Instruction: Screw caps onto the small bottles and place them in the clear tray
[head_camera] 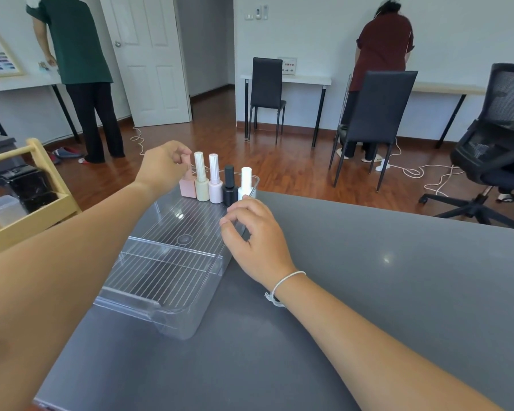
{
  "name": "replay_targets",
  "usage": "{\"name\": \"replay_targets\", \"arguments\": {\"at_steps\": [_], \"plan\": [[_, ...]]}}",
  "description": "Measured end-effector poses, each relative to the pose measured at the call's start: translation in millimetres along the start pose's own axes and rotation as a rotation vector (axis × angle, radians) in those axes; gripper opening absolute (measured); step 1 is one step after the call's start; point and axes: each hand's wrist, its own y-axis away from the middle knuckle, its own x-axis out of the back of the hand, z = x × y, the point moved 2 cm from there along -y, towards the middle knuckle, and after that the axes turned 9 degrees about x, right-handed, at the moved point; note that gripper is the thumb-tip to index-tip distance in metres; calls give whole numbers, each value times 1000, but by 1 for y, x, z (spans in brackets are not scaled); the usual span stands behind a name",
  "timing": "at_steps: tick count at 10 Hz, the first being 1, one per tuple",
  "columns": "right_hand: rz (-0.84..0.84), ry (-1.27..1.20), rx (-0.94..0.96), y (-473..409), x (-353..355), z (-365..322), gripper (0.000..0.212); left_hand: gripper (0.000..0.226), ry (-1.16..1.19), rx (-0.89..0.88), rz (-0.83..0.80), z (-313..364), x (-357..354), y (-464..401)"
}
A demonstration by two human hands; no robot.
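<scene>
A clear ribbed tray lies on the grey table. Several small capped bottles stand in a row at its far end: a pink square bottle, a cream bottle, a pale pink bottle, a black bottle and a white bottle. My left hand reaches over the tray's far left corner, its fingertips pinched on the pink bottle's cap. My right hand rests against the tray's right wall, fingers loosely curled and holding nothing.
The grey table extends to the right and toward me. A wooden cart with a black container and clear box stands at the left. Chairs, desks, floor cables and two people with their backs turned fill the room beyond.
</scene>
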Motion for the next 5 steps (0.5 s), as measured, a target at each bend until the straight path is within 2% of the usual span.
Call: {"name": "replay_targets", "arguments": {"at_steps": [3,5], "plan": [[21,-20,8,2,3,1,21,32,13,22,-10,5,8,7],[76,-15,-92,10,24,6,28,35,86,-130,131,37,19,30]]}}
